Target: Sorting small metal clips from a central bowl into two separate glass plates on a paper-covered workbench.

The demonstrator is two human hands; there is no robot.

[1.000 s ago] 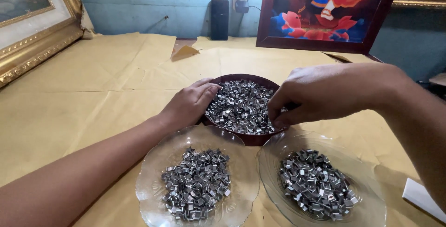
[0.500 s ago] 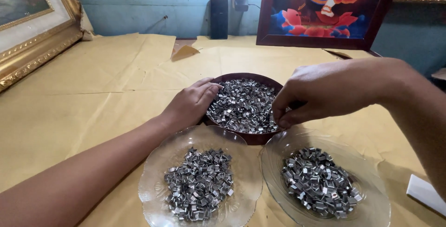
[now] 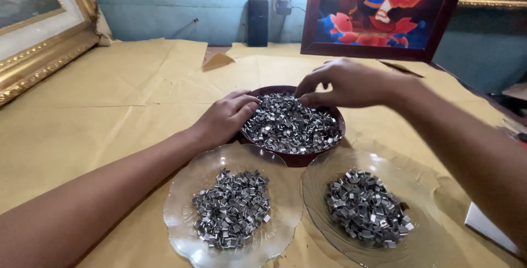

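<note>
nearest the viewer, two clear scalloped glass plates sit side by side on a table covered in yellow-brown paper (image 3: 110, 81), the left glass plate (image 3: 181, 213) and the right glass plate (image 3: 318, 183) each carrying a heap of small shiny metal clips. just behind them stands a dark brown round bowl (image 3: 332, 115) full of the same clips. the left hand (image 3: 225, 117) rests on the bowl's left rim, grip loose and empty. the right hand (image 3: 348, 84) hovers over the far rim, fingertips pinched together at the clips; what it grips is unclear. framed pictures lean on the blue wall behind.
</note>
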